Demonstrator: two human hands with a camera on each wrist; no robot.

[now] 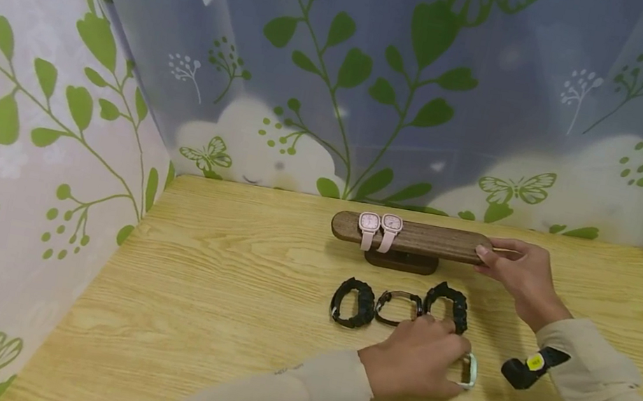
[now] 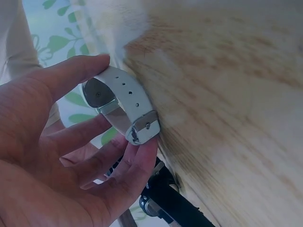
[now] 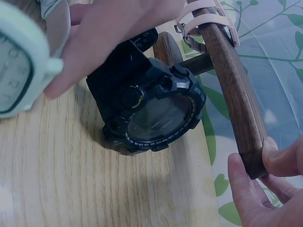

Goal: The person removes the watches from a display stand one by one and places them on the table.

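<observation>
My left hand [image 1: 416, 358] holds a mint-green wristwatch [image 1: 471, 372] between thumb and fingers; the left wrist view shows its buckled pale strap [image 2: 137, 101] with punched holes. At the back, my right hand [image 1: 518, 275] grips the right end of a dark wooden watch stand [image 1: 436, 242], thumb on top and fingers beneath. Two pink square-faced watches, one [image 1: 369, 222] beside the other [image 1: 392, 224], hang round the bar's left part. In the right wrist view, a chunky black watch [image 3: 161, 118] is beside the mint one, its dial facing the camera.
Before the stand, a bulky black watch [image 1: 366, 305] and a slim dark watch [image 1: 384, 303] lie in a row with the chunky black one. The wooden table [image 1: 208, 267] meets leaf-patterned cloth [image 1: 309, 120] at its back and left. A black strapped device [image 1: 523, 371] is on the right forearm.
</observation>
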